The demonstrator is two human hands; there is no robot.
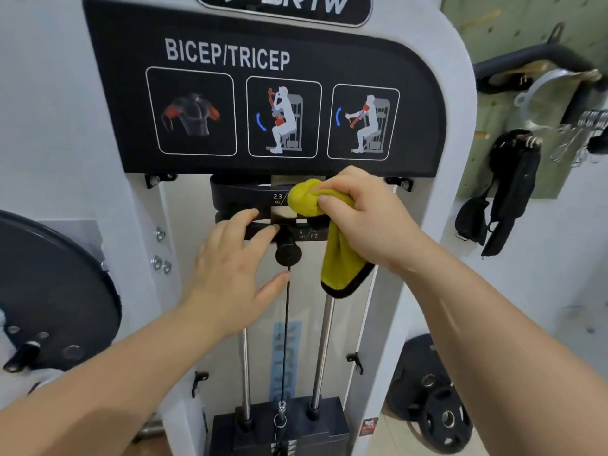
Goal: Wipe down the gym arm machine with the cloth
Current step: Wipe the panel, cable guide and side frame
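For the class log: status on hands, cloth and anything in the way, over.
Right hand grips yellow cloth against top weight plates. Left hand open, fingers touching plates. Knob and cable close below.

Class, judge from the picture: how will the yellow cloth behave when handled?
Probably floppy: the yellow cloth bunches in the right hand and its free end droops. Likely light: a few fingers hold it up. Its plush pile suggests little slipping.

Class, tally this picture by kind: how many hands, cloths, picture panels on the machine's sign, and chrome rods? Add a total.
Hands: 2
Cloth: 1
Picture panels: 3
Chrome rods: 2
Total: 8
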